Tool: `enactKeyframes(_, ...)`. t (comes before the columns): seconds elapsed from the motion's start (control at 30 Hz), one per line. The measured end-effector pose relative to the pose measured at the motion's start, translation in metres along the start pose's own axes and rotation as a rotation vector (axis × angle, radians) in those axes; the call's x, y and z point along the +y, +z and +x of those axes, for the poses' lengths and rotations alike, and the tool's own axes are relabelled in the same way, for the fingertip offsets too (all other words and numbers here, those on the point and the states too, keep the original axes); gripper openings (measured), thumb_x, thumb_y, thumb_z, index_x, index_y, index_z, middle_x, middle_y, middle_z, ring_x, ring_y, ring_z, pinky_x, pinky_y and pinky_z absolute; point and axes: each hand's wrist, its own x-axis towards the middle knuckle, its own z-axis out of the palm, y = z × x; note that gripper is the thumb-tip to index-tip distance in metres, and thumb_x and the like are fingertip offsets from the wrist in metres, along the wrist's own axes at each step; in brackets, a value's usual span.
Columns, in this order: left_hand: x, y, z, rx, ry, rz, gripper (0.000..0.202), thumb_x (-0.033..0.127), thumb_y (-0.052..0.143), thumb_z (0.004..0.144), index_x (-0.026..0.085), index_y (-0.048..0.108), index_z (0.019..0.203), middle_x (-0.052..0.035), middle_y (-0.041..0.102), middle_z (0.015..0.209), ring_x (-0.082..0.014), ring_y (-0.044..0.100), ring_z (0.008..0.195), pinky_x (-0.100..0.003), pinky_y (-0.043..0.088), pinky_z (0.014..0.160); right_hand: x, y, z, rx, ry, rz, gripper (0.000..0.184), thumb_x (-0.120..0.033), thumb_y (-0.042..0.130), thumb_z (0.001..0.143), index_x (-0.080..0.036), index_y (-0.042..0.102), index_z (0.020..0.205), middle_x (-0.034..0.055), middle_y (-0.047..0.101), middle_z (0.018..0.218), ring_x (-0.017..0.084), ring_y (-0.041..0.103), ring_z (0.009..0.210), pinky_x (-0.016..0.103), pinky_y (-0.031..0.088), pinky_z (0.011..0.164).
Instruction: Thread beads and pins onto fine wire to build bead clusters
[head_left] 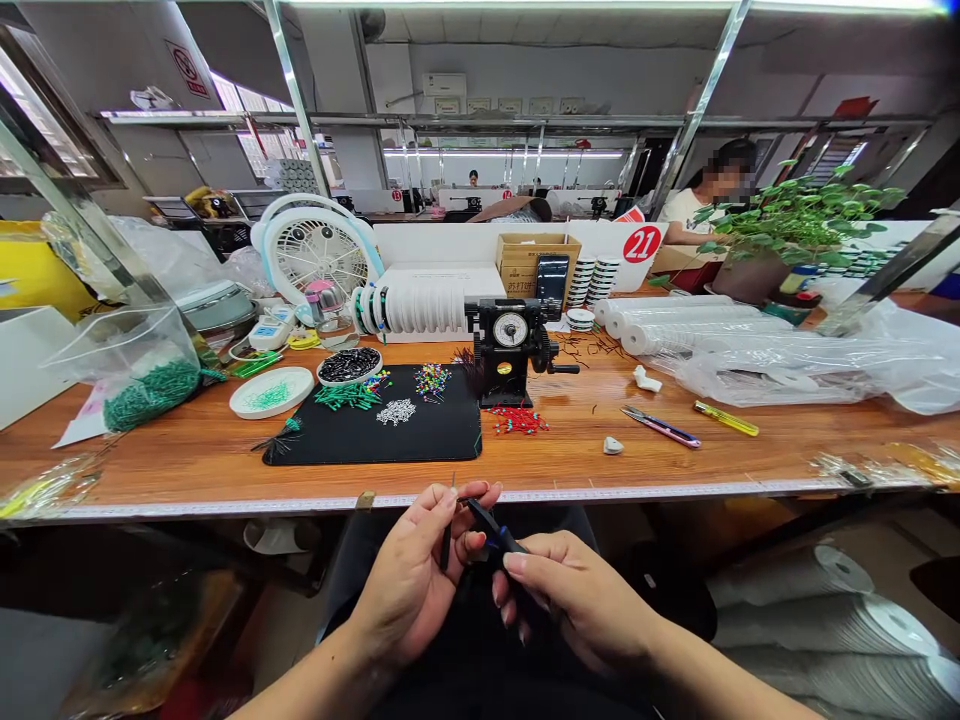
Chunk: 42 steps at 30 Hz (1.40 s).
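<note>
Just in front of the table's edge, my left hand (pixel 409 575) pinches a thin dark stick-like piece (pixel 447 548) between thumb and fingers. A fine tip pokes up above the thumb; its exact kind cannot be made out. My right hand (pixel 574 590) is closed around a pair of dark pliers (pixel 486 522) with blue on the handles. The jaws point up and left and reach the left fingertips, by the dark piece. Whether they bite on it is hidden by the fingers.
A black mat (pixel 352 440) on the table carries piles of small coloured parts. Behind it stands a black hand-cranked winder (pixel 510 345) with white spools (pixel 420 305). Tweezers (pixel 661 427) and a yellow cutter (pixel 726 418) lie at right. A co-worker (pixel 720 195) sits beyond a plant.
</note>
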Motion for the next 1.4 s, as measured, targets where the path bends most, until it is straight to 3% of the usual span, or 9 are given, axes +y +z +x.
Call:
enactKeyframes(0.17,0.006,-0.007,-0.001,-0.055,0.145,0.313,0.010,0.025,0.056,0.083,0.017,0.061,0.081,-0.0021,0.064,0.089,-0.0098,0.055,0.077,-0.019,0.043,0.073,0.000,-0.006,-0.003,-0.035,0.023,0.041,0.036,-0.044,0.056,0.078,-0.010,0.060,0.068,0.0021,0.051,0.058,0.010,0.045,0.051,0.021,0.035,0.048)
enactKeyframes(0.23,0.011,-0.010,-0.002,-0.039,0.248,0.525,0.012,0.026,0.058,0.082,0.017,0.059,0.074,0.0011,0.058,0.070,-0.0082,0.050,0.067,-0.017,0.041,0.066,-0.002,-0.011,-0.005,-0.061,0.002,-0.091,0.036,-0.044,0.055,0.080,-0.011,0.057,0.066,0.0010,0.049,0.056,0.010,0.043,0.051,0.022,0.034,0.049)
enactKeyframes(0.3,0.015,-0.013,-0.004,-0.059,0.215,0.614,0.013,0.028,0.057,0.082,0.017,0.057,0.075,0.0036,0.048,0.058,-0.0060,0.042,0.053,-0.016,0.035,0.051,-0.006,-0.014,-0.008,-0.078,-0.010,-0.239,0.036,-0.043,0.052,0.082,-0.012,0.054,0.064,0.0003,0.048,0.056,0.010,0.042,0.052,0.022,0.033,0.050)
enactKeyframes(0.43,0.017,-0.017,-0.007,-0.197,-0.101,0.295,0.014,0.029,0.051,0.085,0.016,0.054,0.081,0.0073,0.033,0.053,-0.0018,0.017,0.040,-0.014,0.012,0.037,-0.013,-0.013,-0.013,-0.098,-0.031,-0.447,0.034,-0.039,0.046,0.086,-0.015,0.048,0.062,-0.0011,0.044,0.060,0.010,0.038,0.056,0.023,0.030,0.052)
enactKeyframes(0.53,0.015,-0.018,-0.011,-0.201,-0.211,0.057,0.017,0.027,0.052,0.084,0.014,0.051,0.073,0.0083,0.023,0.054,-0.0015,0.011,0.041,-0.013,0.009,0.036,-0.015,-0.009,-0.018,-0.097,-0.100,-0.607,0.034,-0.036,0.044,0.087,-0.017,0.037,0.060,-0.0021,0.039,0.065,0.011,0.034,0.059,0.024,0.029,0.055)
enactKeyframes(0.8,0.010,-0.017,-0.017,-0.102,-0.181,-0.028,0.018,0.026,0.058,0.081,0.012,0.051,0.072,0.0079,0.022,0.055,-0.0011,0.012,0.043,-0.012,0.009,0.036,-0.012,-0.008,-0.025,-0.102,-0.195,-0.823,0.030,-0.029,0.040,0.089,-0.019,0.031,0.063,-0.0024,0.039,0.069,0.011,0.035,0.062,0.025,0.029,0.057)
enactKeyframes(1.07,0.007,-0.018,-0.018,-0.126,-0.170,-0.097,0.017,0.023,0.053,0.084,0.012,0.049,0.072,0.0075,0.025,0.056,-0.0003,0.014,0.042,-0.012,0.010,0.035,-0.009,-0.009,-0.024,-0.102,-0.262,-0.906,0.027,-0.026,0.039,0.090,-0.019,0.031,0.065,-0.0017,0.040,0.069,0.012,0.037,0.063,0.025,0.031,0.058)
enactKeyframes(1.27,0.011,-0.015,-0.019,-0.225,-0.259,-0.270,0.016,0.021,0.050,0.086,0.012,0.048,0.073,0.0070,0.029,0.057,0.0009,0.018,0.039,-0.011,0.012,0.034,0.010,-0.016,-0.017,0.204,-0.626,-1.261,0.015,-0.016,0.044,0.084,-0.017,0.041,0.069,0.0064,0.043,0.083,0.019,0.041,0.078,0.033,0.035,0.066)
enactKeyframes(1.4,0.010,-0.016,-0.018,-0.224,-0.300,-0.360,0.010,0.017,0.050,0.086,0.012,0.049,0.078,0.0072,0.029,0.057,0.0013,0.022,0.039,-0.011,0.012,0.034,0.017,-0.017,-0.011,0.274,-0.790,-1.348,0.012,-0.012,0.047,0.081,-0.015,0.046,0.069,0.0085,0.043,0.085,0.022,0.041,0.080,0.037,0.036,0.068)
